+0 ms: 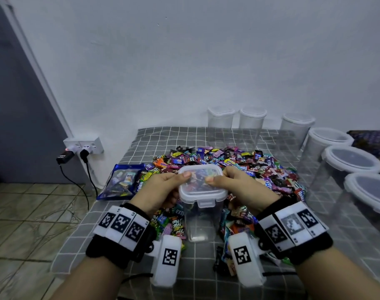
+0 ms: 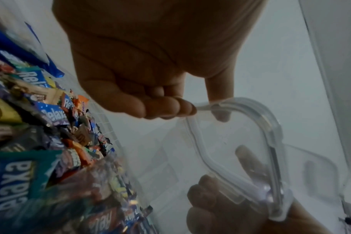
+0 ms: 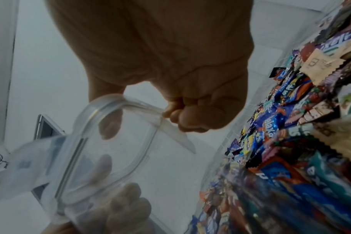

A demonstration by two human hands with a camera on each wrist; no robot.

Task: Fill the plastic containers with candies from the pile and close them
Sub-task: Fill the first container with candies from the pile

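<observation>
I see the square lid (image 1: 201, 182) sitting on top of the tall clear container (image 1: 201, 219), which stands upright on the grid-patterned cloth (image 1: 102, 226) at the near edge of the candy pile (image 1: 228, 161), close in front of me at 6 o'clock of the pile. A latch flap on the lid's near side hangs down over the container's rim. Through the clear wall the container looks empty, though I cannot be sure.

My left hand (image 1: 163, 189) grips the lid at its 9 o'clock side: the thumb lies on top, the other fingers (image 2: 162, 107) are curled under the edge. My right hand (image 1: 238, 187) grips it at 3 o'clock the same way, thumb on top, fingers (image 3: 190, 117) tucked under the rim. In both wrist views each thumb shows through the clear lid.

Candies lie on both sides of the container's base, at 9 and 3 o'clock. A blue bag (image 1: 122, 182) of sweets lies flat at 9 o'clock of the pile. Three lidded clear jars (image 1: 253, 124) stand at 12 to 1 o'clock against the wall, and three more lidded jars (image 1: 351, 161) run down the right side at 2 to 3 o'clock. At 10 o'clock a wall socket (image 1: 85, 145) holds two plugs with cables trailing down.
</observation>
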